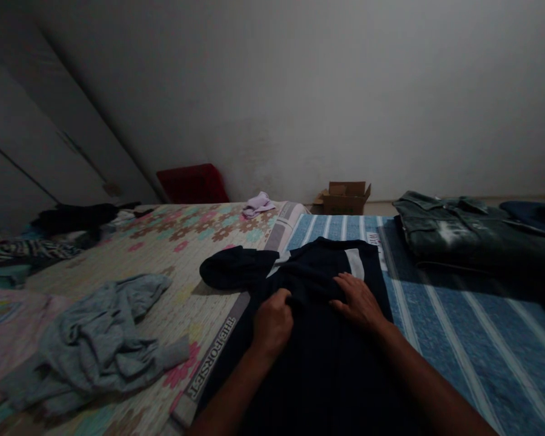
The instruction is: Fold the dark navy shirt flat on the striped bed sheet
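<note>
A dark navy shirt [318, 363] with white stripes lies spread on the bed in front of me, one sleeve [236, 269] flopped out to the left. My left hand [272, 324] is closed, pinching a fold of the navy fabric near the sleeve. My right hand [358, 300] lies flat on the shirt just right of it, fingers stretched out and pressing the cloth down.
A crumpled grey garment [104, 339] lies at the left on the floral sheet [172, 242]. Folded dark green jeans [463, 236] rest at the right on the blue striped mat [458, 339]. Further back are a lilac cloth [258, 204], a red cushion [193, 183], a cardboard box [345, 198] and a clothes heap [49, 233].
</note>
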A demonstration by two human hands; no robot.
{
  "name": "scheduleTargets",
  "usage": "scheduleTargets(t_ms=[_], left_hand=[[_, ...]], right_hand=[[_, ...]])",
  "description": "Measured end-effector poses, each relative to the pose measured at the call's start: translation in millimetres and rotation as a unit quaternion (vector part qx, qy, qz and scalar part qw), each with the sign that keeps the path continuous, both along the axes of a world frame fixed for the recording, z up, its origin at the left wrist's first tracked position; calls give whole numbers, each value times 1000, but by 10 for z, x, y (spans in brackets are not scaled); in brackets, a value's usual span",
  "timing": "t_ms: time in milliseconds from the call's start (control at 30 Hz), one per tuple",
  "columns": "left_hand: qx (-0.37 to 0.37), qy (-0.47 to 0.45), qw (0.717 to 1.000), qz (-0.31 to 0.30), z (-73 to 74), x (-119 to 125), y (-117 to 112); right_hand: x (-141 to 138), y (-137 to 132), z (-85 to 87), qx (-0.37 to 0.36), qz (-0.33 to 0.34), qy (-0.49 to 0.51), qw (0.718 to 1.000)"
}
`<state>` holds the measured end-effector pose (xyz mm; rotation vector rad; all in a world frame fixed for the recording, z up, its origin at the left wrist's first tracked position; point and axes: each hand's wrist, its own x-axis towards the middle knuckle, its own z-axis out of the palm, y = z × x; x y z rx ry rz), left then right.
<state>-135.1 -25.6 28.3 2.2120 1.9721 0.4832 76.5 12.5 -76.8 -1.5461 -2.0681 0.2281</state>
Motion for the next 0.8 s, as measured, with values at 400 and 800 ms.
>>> scheduleTargets(t_ms=[400, 800], left_hand=[[61, -433, 884, 167, 384, -1247, 511], [-35, -304, 933, 188, 251, -1658, 77]], right_hand=[[-5, -41, 45, -7, -2, -37, 999], [9, -53, 64, -27, 6, -65, 998]])
